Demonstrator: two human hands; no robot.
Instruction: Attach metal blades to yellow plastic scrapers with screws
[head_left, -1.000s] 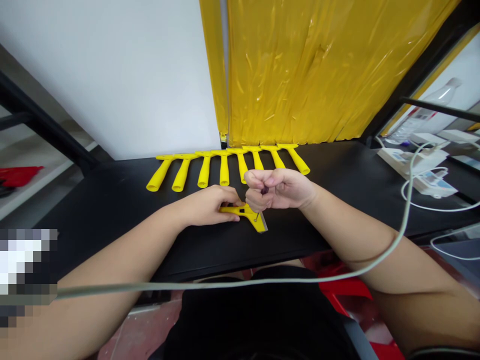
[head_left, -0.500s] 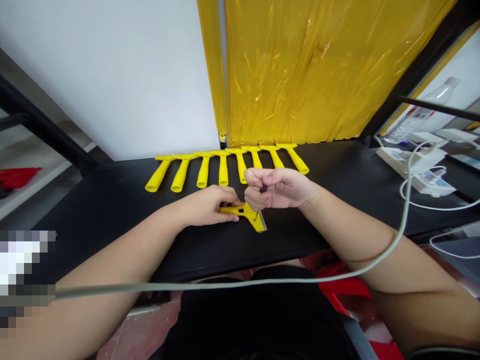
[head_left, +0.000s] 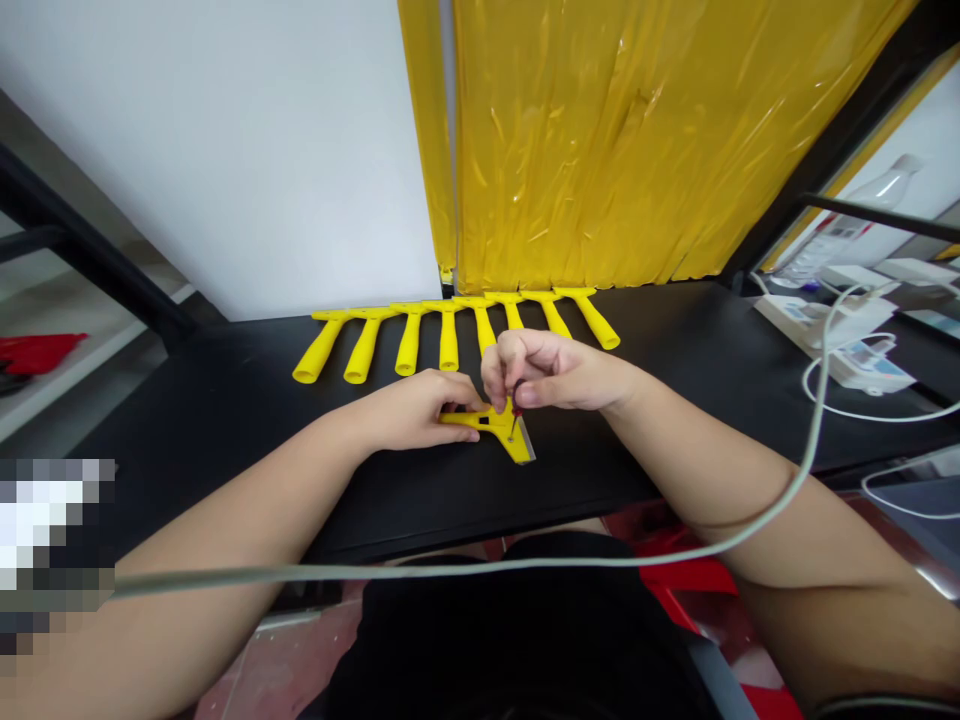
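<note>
A yellow scraper (head_left: 516, 447) with a metal blade along its right edge lies on the black table (head_left: 405, 490). My left hand (head_left: 431, 410) is closed around its handle, holding it against the tabletop. Above the scraper head, my right hand (head_left: 551, 370) grips a small screwdriver (head_left: 517, 393) with a dark red handle. The screwdriver's thin shaft points down, its tip at a screw on the scraper head. Part of the driver's handle is hidden by my fingers. Behind both hands, several yellow scraper handles (head_left: 407, 345) stand side by side in a row.
A pale cable (head_left: 465, 570) crosses in front of me, over my forearms. White boxes with wires (head_left: 862, 345) and a clear plastic bottle (head_left: 847, 225) are at the right. Yellow plastic sheeting (head_left: 585, 150) and a white panel (head_left: 300, 170) rise behind the table.
My right hand's fingers have loosened and shifted around the screwdriver, so its handle now shows. My left hand and the scraper have stayed in place.
</note>
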